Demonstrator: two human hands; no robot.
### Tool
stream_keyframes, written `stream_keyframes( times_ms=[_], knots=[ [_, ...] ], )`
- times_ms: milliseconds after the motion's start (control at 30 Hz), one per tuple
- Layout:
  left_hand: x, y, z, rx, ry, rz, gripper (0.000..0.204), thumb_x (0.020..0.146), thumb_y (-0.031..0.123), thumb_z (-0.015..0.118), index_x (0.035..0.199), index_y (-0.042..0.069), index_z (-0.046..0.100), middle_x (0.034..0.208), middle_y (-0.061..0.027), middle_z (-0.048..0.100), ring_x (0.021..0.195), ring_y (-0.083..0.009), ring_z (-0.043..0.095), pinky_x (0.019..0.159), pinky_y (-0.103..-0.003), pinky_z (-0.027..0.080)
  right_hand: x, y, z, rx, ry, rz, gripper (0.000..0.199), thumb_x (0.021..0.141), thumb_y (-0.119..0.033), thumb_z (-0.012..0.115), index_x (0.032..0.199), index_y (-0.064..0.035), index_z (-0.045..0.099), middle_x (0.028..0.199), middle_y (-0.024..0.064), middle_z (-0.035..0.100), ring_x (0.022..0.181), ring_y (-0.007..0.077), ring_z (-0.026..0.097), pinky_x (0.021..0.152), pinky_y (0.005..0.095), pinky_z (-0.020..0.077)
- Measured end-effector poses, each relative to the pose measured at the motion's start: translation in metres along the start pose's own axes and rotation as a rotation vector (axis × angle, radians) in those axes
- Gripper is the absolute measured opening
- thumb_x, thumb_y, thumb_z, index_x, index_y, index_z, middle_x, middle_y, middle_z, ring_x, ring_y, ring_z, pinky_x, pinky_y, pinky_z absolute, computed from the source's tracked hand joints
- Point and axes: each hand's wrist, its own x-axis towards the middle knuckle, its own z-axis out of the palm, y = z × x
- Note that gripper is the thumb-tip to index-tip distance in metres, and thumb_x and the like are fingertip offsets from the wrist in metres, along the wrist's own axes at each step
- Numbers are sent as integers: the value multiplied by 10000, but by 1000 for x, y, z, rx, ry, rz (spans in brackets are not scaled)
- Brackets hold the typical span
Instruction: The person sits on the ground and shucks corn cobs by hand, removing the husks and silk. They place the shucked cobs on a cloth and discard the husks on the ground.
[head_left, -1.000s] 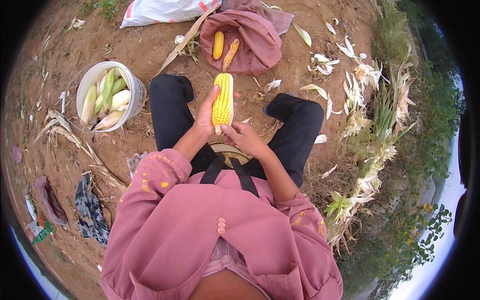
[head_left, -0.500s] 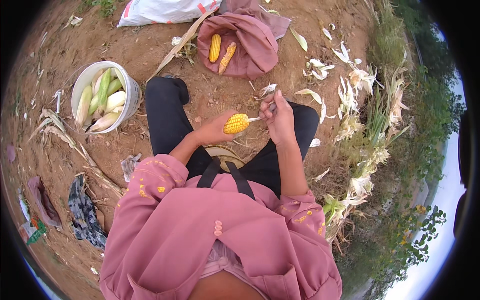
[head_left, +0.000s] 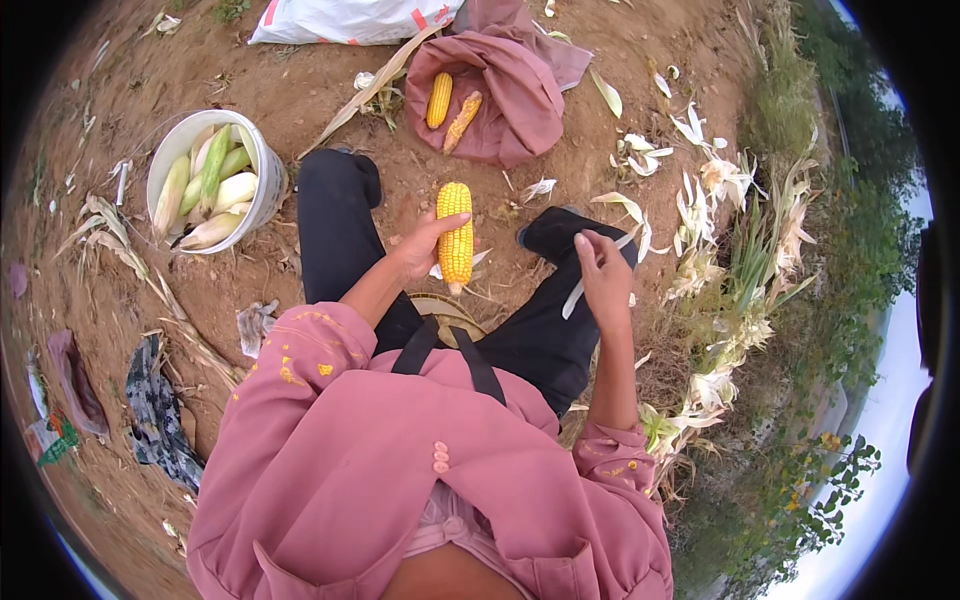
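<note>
My left hand is wrapped round a husked ear of yellow corn, thumb across its kernels. The ear stands nearly upright in the picture, its pale stem end toward me. Over my right thigh, my right hand is apart from the ear. A pale strip of corn husk shows on both sides of its fingers and seems caught in them; the fingers partly hide it. Beyond my hands, a reddish cloth sack lies with its mouth toward me, holding two yellow ears.
At the left stands a white bucket with several unhusked ears. Peeled husks are strewn along the right, beside green plants. A white sack lies at the far side. Dark patterned cloth lies at the lower left.
The ear has turned from pointing toward my right hand to nearly upright. My right hand has moved away from it, right and nearer me, with a pale husk strip.
</note>
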Motion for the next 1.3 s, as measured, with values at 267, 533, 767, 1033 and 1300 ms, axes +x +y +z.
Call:
stream_keyframes(
  times_ms=[267,533,767,1033,1300],
  knots=[
    [6,-24,-22,273,283,65,413,850,246,550,1172,23,420,1078,-91,551,956,-185,548,806,-309,438,-22,30,190,1053,-755,655,472,805,-239,610,1150,15,411,923,166,561,751,239,595,583,304,507],
    [16,-10,-38,411,509,334,273,835,153,528,1070,14,514,1016,-56,544,868,-118,512,708,-268,419,54,-10,181,1213,-540,654,467,804,-317,638,1072,22,460,850,126,561,646,207,583,547,271,489],
    [16,5,-36,505,393,656,192,846,61,504,1020,-12,537,918,-49,569,857,-99,535,775,-248,435,75,-14,201,273,-698,188,498,872,-310,548,1215,45,478,971,91,621,751,118,570,582,222,420],
    [-70,136,-79,817,691,1083,173,802,70,533,960,3,555,924,-126,555,887,-253,554,796,-324,435,-29,109,223,-566,-1174,-186,415,861,-338,484,1167,-66,555,1042,203,605,972,318,578,836,380,445],
    [-84,147,-302,1606,1722,376,424,764,129,501,1175,41,441,1160,-174,486,1097,-355,442,863,-448,386,-11,134,230,-126,-716,-56,363,852,-232,507,1131,-3,555,975,197,622,899,293,609,797,343,464]
  ],
)
